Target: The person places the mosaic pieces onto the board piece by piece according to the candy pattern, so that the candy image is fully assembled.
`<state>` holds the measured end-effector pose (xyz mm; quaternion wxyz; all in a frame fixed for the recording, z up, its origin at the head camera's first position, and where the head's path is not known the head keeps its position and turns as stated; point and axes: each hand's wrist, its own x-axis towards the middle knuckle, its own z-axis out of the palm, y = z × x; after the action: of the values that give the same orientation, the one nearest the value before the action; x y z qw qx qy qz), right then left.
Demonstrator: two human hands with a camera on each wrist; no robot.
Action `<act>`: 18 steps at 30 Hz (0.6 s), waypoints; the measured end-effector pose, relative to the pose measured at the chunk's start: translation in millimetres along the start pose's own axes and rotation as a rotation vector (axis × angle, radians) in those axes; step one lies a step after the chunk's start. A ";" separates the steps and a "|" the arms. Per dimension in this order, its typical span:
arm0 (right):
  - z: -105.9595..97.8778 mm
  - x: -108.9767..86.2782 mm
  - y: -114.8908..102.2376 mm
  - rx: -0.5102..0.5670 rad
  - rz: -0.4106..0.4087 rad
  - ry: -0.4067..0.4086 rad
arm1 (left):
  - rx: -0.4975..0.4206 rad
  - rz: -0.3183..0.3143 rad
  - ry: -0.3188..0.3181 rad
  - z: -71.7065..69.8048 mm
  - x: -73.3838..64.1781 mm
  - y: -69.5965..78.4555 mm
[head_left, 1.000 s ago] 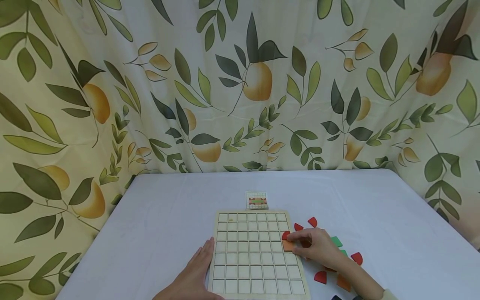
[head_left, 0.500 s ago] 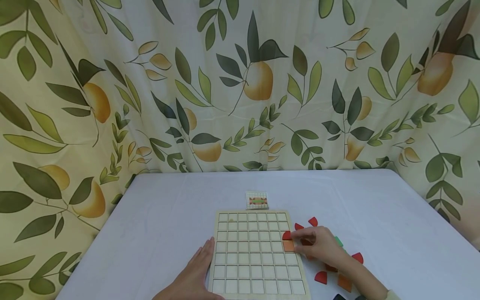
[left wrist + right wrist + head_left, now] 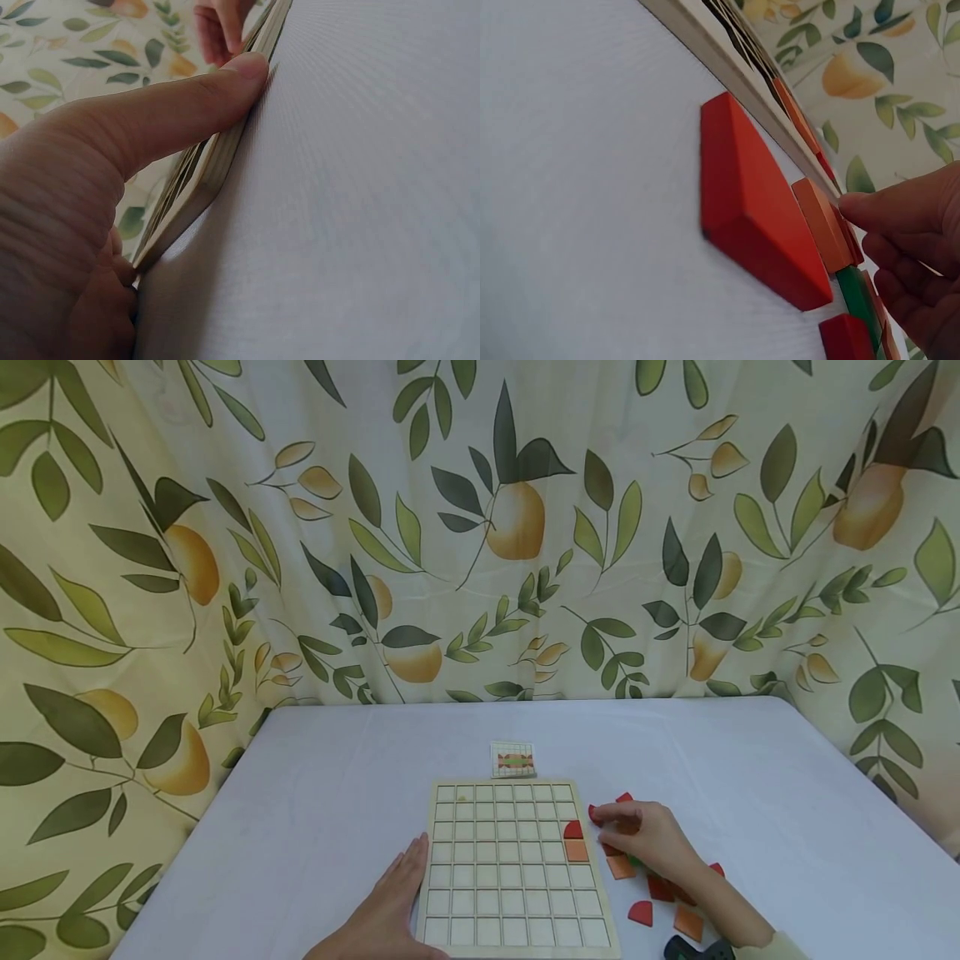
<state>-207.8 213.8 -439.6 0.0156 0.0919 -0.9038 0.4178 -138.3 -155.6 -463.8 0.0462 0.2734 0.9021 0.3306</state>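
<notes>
A wooden grid board (image 3: 517,881) lies on the white table. My left hand (image 3: 382,902) rests against its near left corner, with straight fingers along the left side and the thumb (image 3: 202,109) on the near edge. In the board's rightmost column sit a red quarter-round tile (image 3: 573,830) and, just nearer, an orange square tile (image 3: 576,851). My right hand (image 3: 652,839) is right of the board. Its index fingertip is right at another red tile (image 3: 592,814), partly covered by the finger; the thumb stands apart from the index finger.
Several loose tiles lie right of the board: an orange square (image 3: 620,867), a red quarter-round (image 3: 641,913) and another orange square (image 3: 687,923). A small pattern card (image 3: 513,760) lies beyond the board. A black object (image 3: 697,949) is at the front right. A leaf-print curtain (image 3: 480,568) hangs behind.
My right hand has left the red tile on the board and moved right and slightly away, to a loose red tile beside the board. My left hand has stayed in place.
</notes>
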 end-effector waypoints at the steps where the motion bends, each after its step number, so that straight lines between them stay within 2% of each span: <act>1: 0.2 0.4 0.1 -0.001 0.005 0.008 | 0.002 0.001 -0.001 0.1 -0.3 0.1; 10: 0.8 3.8 -1.5 -0.019 0.048 0.065 | -0.003 -0.001 0.007 -1.6 -0.9 1.4; 18: 6.5 8.3 -1.8 -0.087 0.016 0.085 | -0.010 0.001 -0.005 -1.0 -0.4 1.3</act>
<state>-215.3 206.4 -441.6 0.0543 0.0660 -0.9203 0.3817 -137.6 -155.6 -462.2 0.0498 0.2745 0.9002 0.3344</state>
